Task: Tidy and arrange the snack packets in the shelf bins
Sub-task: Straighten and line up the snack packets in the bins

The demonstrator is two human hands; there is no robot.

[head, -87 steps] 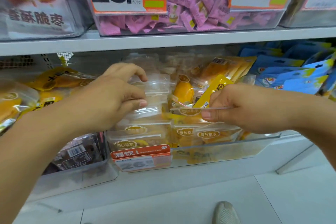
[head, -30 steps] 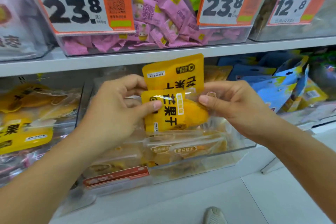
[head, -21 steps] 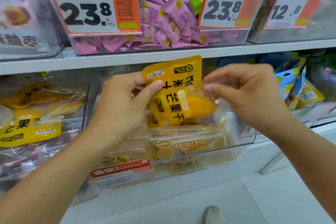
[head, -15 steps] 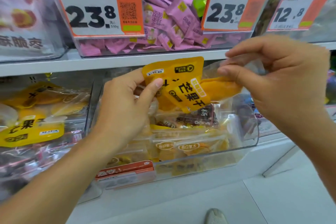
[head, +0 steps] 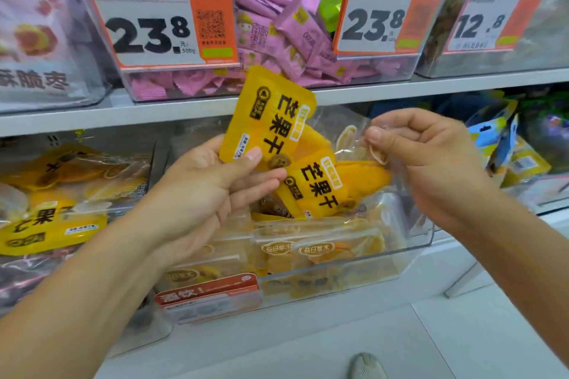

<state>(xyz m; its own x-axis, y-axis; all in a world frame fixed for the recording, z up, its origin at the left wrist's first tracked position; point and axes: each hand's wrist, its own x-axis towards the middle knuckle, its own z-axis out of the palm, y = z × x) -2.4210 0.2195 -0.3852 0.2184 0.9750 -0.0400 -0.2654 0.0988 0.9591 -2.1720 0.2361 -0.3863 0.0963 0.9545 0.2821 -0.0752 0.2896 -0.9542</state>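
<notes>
My left hand [head: 203, 188] holds a yellow dried-mango packet [head: 268, 114] upright between thumb and fingers, above the clear middle bin [head: 354, 274]. My right hand [head: 428, 151] pinches the clear end of a second yellow mango packet [head: 320, 188], which hangs tilted just below the first. Inside the bin lie several mango packets with clear fronts [head: 308, 246]. A dark packet peeks out under the held ones.
A left bin [head: 74, 181] holds more yellow mango packets. On the shelf above stands a bin of pink packets [head: 277, 37] with orange price tags. Blue packets [head: 498, 135] fill the right bin. White floor and a shoe tip [head: 366, 366] lie below.
Both hands lifted yellow mango packets out of the middle bin. The right hand drew its packet to the right, apart from the one in the left hand, which now tilts right.
</notes>
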